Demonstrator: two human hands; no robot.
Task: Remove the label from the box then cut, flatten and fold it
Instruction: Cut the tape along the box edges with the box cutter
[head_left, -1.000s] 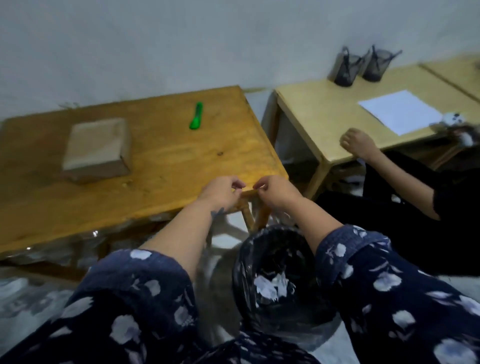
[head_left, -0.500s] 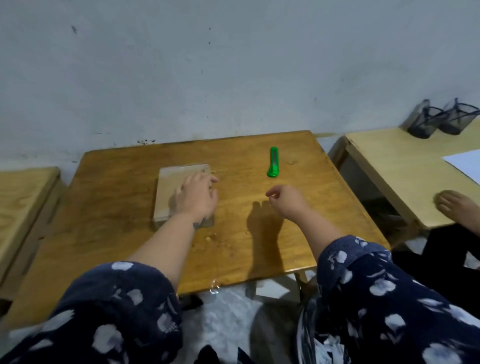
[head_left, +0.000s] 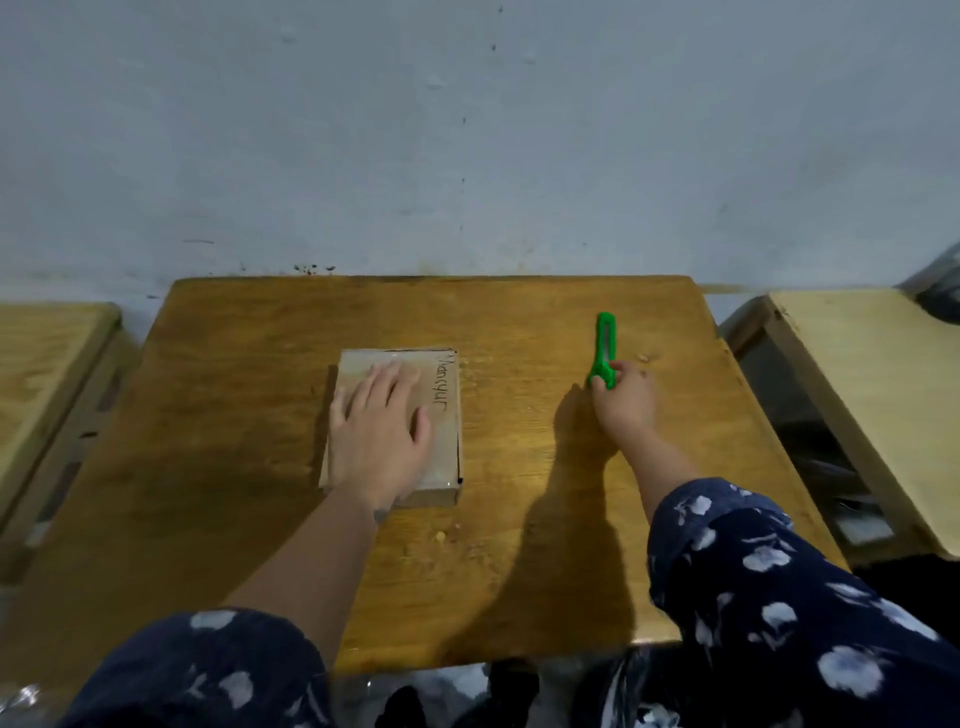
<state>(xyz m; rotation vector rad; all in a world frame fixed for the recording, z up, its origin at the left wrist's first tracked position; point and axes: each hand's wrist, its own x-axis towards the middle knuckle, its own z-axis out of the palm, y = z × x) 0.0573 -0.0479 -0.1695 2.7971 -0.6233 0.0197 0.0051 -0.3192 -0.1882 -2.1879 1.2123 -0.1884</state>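
Observation:
A flat cardboard box (head_left: 440, 415) lies in the middle of the brown wooden table (head_left: 519, 519), with handwriting along its right side. My left hand (head_left: 382, 428) rests flat on top of the box, fingers spread. A green box cutter (head_left: 604, 343) lies to the right, pointing away from me. My right hand (head_left: 623, 402) has its fingertips closed on the near end of the cutter, which still rests on the table.
A pale wooden table (head_left: 872, 395) stands close on the right and another low one (head_left: 47, 364) on the left. A grey wall runs behind. Small crumbs lie on the table near the box. Dark bags sit on the floor at the near edge.
My right hand has reached forward and closed on the cutter's near end. My left hand has stayed on the box, flattening over it. The view has shifted to centre on the table.

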